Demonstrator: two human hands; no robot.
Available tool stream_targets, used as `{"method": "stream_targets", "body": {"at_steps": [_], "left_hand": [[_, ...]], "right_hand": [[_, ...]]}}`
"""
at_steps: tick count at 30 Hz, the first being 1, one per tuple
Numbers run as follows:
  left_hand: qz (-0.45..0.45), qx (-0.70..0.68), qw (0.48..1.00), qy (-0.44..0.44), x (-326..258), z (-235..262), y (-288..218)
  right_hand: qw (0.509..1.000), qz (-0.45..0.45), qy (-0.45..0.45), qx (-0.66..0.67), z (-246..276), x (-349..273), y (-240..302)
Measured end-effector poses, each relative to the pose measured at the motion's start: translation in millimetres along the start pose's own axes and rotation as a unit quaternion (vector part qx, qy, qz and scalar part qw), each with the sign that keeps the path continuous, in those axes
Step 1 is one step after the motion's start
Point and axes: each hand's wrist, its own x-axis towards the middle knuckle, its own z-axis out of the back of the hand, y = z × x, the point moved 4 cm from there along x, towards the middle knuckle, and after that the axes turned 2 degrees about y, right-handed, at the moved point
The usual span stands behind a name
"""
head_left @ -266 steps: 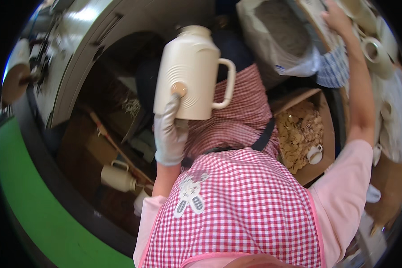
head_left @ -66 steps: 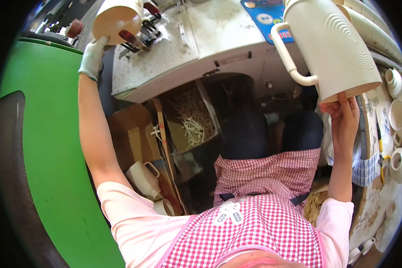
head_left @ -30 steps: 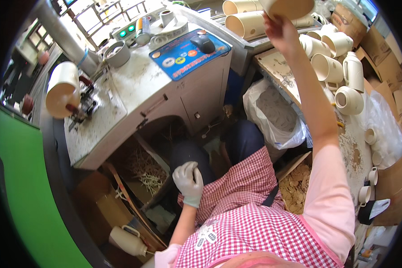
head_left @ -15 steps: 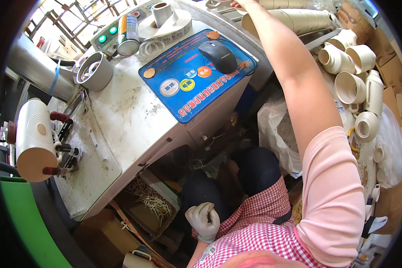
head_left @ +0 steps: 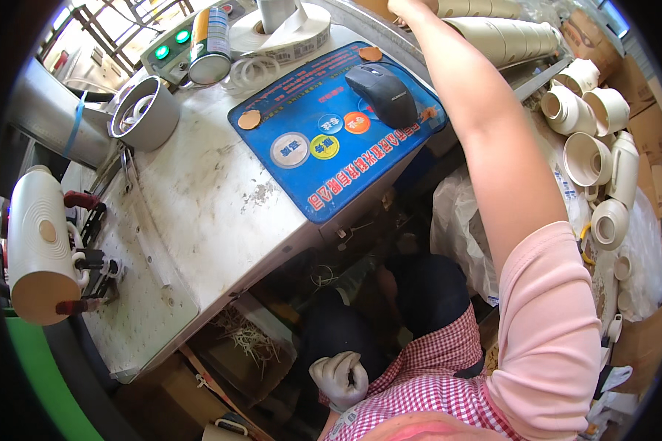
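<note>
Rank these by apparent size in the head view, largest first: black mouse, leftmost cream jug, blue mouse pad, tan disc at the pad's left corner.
1. Blue mouse pad
2. Cream jug
3. Black mouse
4. Tan disc

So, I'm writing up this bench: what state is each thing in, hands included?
Cream jug: on its side
Red-handled clamps: beside the jug; locked or not, cannot tell
Green lights: lit
Grey pot: uncovered, white rings inside
Mouse: resting on the blue mat
Left hand: gloved, curled
Right hand: partly cut off, grip unclear
</note>
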Motion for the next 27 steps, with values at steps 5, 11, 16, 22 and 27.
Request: {"method": "stream_targets", "body": {"at_steps": [5, 11, 16, 22, 27], "left_hand": [[-0.009, -0.001, 1.0, 0.018, 1, -3, 7], [-0.006, -0.001, 1.0, 0.028, 9, -7, 10], [-0.029, 0.026, 0.999, -0.005, 11, -14, 8], [-0.01, 0.039, 0.999, -0.031, 13, -21, 12], [0.017, 0.043, 0.999, -0.018, 14, -18, 4]], "right_hand": [[0.991, 0.015, 0.106, -0.077, -17, 1, 13], [0.982, -0.171, 0.036, 0.066, -32, 26, -13], [0.979, -0.184, 0.092, 0.013, -29, 64, -41], [0.984, -0.074, 0.093, -0.136, -30, 89, -69], [0.968, -0.007, 0.108, -0.228, -20, 91, -86]]}}
